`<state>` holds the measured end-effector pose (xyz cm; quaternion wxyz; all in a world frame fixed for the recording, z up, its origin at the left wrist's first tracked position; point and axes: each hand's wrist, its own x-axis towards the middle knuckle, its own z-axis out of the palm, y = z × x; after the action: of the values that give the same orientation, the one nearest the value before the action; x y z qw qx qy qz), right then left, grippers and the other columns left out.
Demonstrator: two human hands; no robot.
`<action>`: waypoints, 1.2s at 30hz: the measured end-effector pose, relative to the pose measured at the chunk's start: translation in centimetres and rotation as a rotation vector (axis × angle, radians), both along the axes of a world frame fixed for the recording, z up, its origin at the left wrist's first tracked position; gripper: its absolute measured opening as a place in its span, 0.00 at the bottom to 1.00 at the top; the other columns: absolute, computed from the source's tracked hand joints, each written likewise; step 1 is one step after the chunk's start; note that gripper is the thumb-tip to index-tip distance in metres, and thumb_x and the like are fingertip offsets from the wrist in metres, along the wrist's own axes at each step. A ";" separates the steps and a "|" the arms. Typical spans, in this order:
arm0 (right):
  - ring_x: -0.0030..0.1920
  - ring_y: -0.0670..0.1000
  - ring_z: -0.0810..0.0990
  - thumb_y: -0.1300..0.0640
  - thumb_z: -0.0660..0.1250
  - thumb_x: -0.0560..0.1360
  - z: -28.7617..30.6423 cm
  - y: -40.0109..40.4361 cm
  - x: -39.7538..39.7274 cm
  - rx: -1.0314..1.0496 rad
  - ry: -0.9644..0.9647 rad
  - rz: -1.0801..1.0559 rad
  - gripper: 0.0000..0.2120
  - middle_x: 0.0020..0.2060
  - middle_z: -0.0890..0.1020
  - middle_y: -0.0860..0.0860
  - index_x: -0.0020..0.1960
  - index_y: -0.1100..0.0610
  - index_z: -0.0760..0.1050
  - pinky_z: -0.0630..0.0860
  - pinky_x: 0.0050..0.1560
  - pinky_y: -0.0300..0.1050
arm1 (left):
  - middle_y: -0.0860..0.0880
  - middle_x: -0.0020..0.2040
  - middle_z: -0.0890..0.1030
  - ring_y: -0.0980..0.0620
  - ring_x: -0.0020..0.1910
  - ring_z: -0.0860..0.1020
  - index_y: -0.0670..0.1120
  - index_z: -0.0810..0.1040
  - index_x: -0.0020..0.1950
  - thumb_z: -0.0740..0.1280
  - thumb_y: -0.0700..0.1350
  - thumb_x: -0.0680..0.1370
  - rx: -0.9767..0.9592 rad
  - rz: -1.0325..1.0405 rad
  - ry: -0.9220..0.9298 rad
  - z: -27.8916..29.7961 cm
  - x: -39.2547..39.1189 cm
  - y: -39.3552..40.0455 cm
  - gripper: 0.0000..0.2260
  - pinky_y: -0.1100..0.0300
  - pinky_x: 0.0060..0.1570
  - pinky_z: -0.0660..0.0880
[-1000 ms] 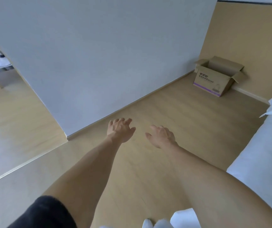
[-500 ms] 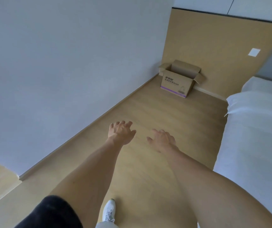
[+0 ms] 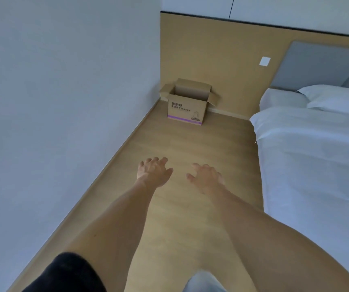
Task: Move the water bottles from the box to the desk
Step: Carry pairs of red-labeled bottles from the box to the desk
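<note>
A cardboard box (image 3: 187,111) with a purple stripe and open flaps stands on the wooden floor in the far corner, against the wood-panelled wall. Its inside is hidden from here, so no water bottles show. Both my arms stretch forward over the floor, well short of the box. My left hand (image 3: 154,172) is empty with fingers spread and relaxed. My right hand (image 3: 206,179) is also empty, its fingers loosely bent downward. No desk is in view.
A grey wall (image 3: 63,102) runs along my left side. A bed with white sheets (image 3: 317,165) and a pillow (image 3: 338,98) fills the right. A strip of wooden floor (image 3: 190,148) leads between them toward the box.
The view has swung right and moved forward: the box now sits nearly straight ahead and looks larger. The doorway on the left has left the view. My hands stay held out, empty.
</note>
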<state>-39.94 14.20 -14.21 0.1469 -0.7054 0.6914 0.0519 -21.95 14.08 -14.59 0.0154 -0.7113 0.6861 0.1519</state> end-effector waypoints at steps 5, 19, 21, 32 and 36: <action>0.69 0.57 0.71 0.37 0.55 0.80 -0.8 -5.1 0.2 0.013 -0.008 -0.041 0.25 0.68 0.72 0.55 0.74 0.45 0.65 0.68 0.64 0.53 | 0.47 0.73 0.71 0.43 0.72 0.67 0.55 0.65 0.78 0.54 0.61 0.83 0.011 -0.066 -0.011 -0.8 -0.4 -5.6 0.24 0.47 0.72 0.61; 0.71 0.56 0.66 0.38 0.55 0.80 -1.7 -29.1 -0.6 0.010 -0.085 -0.013 0.25 0.71 0.69 0.53 0.74 0.45 0.65 0.65 0.67 0.54 | 0.47 0.75 0.68 0.44 0.75 0.65 0.56 0.63 0.78 0.55 0.62 0.83 0.012 0.018 -0.052 0.0 0.2 -28.7 0.25 0.46 0.74 0.58; 0.71 0.56 0.66 0.38 0.55 0.80 -1.6 -32.1 -1.2 0.013 -0.094 -0.013 0.26 0.71 0.70 0.54 0.75 0.45 0.64 0.65 0.68 0.54 | 0.47 0.76 0.68 0.44 0.75 0.65 0.56 0.63 0.78 0.55 0.61 0.83 0.009 0.012 -0.048 0.1 -0.4 -31.7 0.25 0.46 0.74 0.59; 0.73 0.58 0.66 0.37 0.55 0.79 -2.3 -44.6 -4.1 0.040 -0.085 -0.116 0.28 0.72 0.69 0.55 0.77 0.43 0.62 0.64 0.69 0.55 | 0.46 0.74 0.70 0.43 0.73 0.66 0.56 0.63 0.78 0.55 0.60 0.83 0.024 -0.103 -0.047 -1.2 -3.8 -46.4 0.24 0.47 0.73 0.60; 0.72 0.58 0.68 0.37 0.55 0.79 -2.4 -50.5 -4.7 0.034 -0.058 -0.171 0.28 0.72 0.70 0.55 0.77 0.43 0.61 0.65 0.68 0.55 | 0.45 0.72 0.72 0.42 0.71 0.68 0.52 0.67 0.76 0.56 0.58 0.83 0.020 -0.169 -0.034 -2.1 -4.3 -53.4 0.23 0.46 0.72 0.62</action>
<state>-44.61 -36.26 -16.63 0.1827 -0.6425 0.7436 0.0307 -26.28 -39.29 -16.69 0.0469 -0.6531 0.7418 0.1448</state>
